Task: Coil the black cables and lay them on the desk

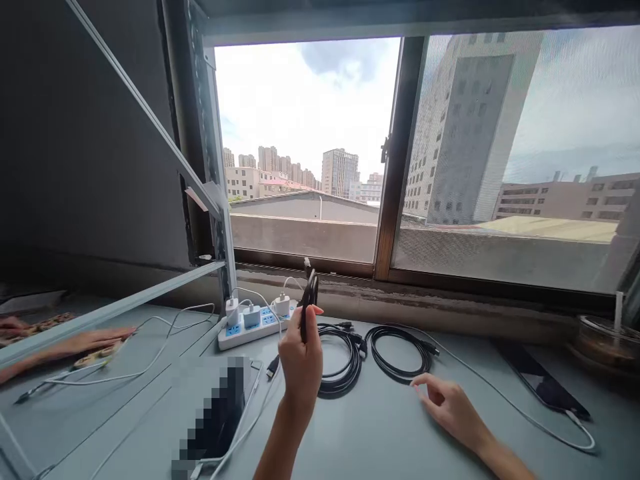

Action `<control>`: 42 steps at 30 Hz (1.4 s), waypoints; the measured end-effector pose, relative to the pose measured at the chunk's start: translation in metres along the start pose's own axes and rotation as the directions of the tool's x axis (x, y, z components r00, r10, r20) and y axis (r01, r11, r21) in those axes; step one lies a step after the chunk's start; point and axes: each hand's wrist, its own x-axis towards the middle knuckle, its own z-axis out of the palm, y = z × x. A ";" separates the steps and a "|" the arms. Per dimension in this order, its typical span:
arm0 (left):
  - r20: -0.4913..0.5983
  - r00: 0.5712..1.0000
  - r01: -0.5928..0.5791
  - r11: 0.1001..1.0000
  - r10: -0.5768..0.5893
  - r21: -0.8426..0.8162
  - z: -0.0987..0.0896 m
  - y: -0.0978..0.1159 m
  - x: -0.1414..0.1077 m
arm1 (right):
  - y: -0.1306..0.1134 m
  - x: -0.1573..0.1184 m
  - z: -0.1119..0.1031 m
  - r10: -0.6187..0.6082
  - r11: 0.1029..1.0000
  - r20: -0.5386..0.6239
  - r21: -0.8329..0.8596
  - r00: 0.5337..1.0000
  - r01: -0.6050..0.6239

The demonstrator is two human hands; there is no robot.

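My left hand [301,353] is raised above the desk, its fingers closed around a black cable [309,300] bent into a bundle, with a connector at its top end. To the right, my right hand [450,407] hovers low over the desktop, thumb and forefinger curved and slightly apart, with nothing seen between them. Its fingertips are at the lower right edge of a coiled black cable [377,360]; whether they touch it I cannot tell. Another black cable coil [345,383] lies just right of my left wrist, partly hidden by that hand.
A white power strip [250,339] with chargers stands by the window wall. A phone [545,380] on a white cable lies at right, near a cup with a straw [607,340]. A pixelated dark device [220,413] is left of my forearm. Another person's hand [95,341] rests at far left.
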 end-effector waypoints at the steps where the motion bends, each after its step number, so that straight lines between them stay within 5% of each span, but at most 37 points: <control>1: 0.028 0.999 0.042 0.998 -0.040 -0.056 -0.001 0.003 -0.003 | 0.010 0.000 -0.002 0.019 1.000 -0.051 -0.014 0.999 -0.020; 6: 0.300 0.918 0.349 0.889 -0.261 -0.296 -0.002 0.010 -0.013 | 0.050 0.002 -0.010 0.081 0.996 -0.303 -0.013 0.950 -0.089; 9: 0.459 0.847 0.446 0.827 -0.266 -0.343 0.001 0.011 -0.014 | 0.050 0.002 -0.009 0.000 0.996 -0.352 -0.087 0.936 -0.033; 14: 0.597 0.788 0.453 0.798 -0.151 -0.397 0.008 0.013 -0.017 | 0.026 0.002 -0.008 -0.221 0.964 -0.365 -0.223 0.904 0.146; 23: 0.722 0.692 0.399 0.832 0.002 -0.385 0.039 0.013 -0.031 | -0.003 0.005 -0.029 -0.340 0.940 -0.361 -0.170 0.868 0.297; 28: 0.720 0.688 0.303 0.862 0.097 -0.406 0.057 0.038 -0.029 | -0.011 0.002 -0.054 -0.338 0.939 -0.410 -0.083 0.847 0.334; 32: 0.657 0.751 0.221 0.910 0.071 -0.351 0.070 0.063 -0.023 | -0.031 0.007 -0.074 -0.286 0.939 -0.425 0.054 0.859 0.340; 36: 0.588 0.803 0.168 0.912 0.093 -0.374 0.078 0.085 -0.011 | -0.081 0.021 -0.103 -0.317 0.821 -0.353 0.362 0.880 0.441; 42: 0.531 0.843 0.207 0.858 0.088 -0.471 0.083 0.111 0.008 | -0.155 0.041 -0.138 -0.264 0.822 -0.295 0.429 0.918 0.374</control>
